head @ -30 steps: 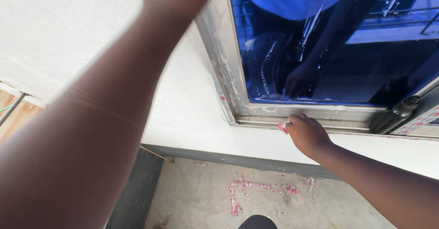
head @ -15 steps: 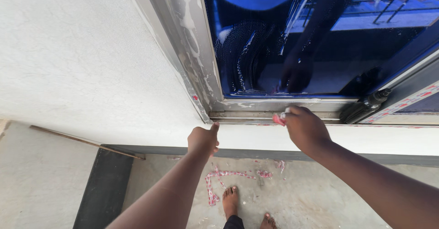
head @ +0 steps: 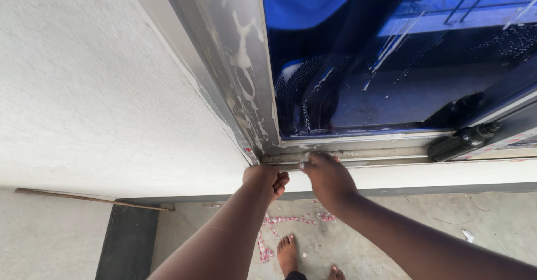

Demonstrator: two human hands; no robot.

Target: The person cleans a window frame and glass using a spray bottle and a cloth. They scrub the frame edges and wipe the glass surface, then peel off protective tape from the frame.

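Two hands at the bottom-left corner of a big window, person barefoot on a concrete floor (head: 391,229). White rendered wall (head: 84,90) fills the left side; blue tinted glass (head: 403,73) takes the upper right, wet, streaked, with suds along the bottom edge. Grey metal window frame (head: 235,73) runs diagonally between them, smeared with pale residue. White sill (head: 447,174) sits below the bottom track (head: 363,156). Left hand (head: 263,178) is a closed fist pressed on the sill edge just under the frame corner, looks like bracing; can't tell if anything's inside it. Right hand (head: 327,176) is curled, fingertips down in the track just beside the corner; something small and pale shows at the fingertips, too small to identify. Black roller fitting (head: 464,140) sits in the track, well to the right. Red-and-white tape scraps (head: 268,241) lie on the floor near the feet.
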